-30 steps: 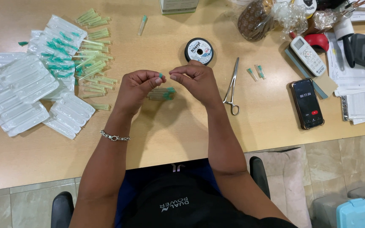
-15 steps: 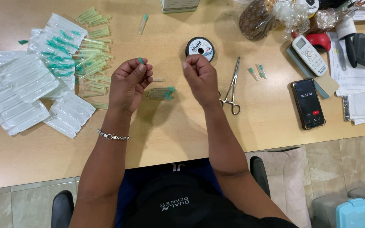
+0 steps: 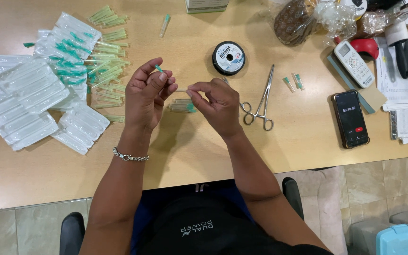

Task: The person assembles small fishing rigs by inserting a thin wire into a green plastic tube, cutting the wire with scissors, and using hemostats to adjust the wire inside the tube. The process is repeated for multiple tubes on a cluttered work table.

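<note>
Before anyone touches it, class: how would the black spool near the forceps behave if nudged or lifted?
The spool lies flat on its round face, so a nudge would probably slide it, not roll it. Set on edge, it would likely roll. It looks small and plastic beside the forceps, so probably light, and the wound line might unspool if lifted.

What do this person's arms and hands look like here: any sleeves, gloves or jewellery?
Both forearms are bare, with no sleeves or gloves in view. The left hand has a silver chain bracelet at its wrist. The right hand shows no ring, watch or band that I can make out.
</note>
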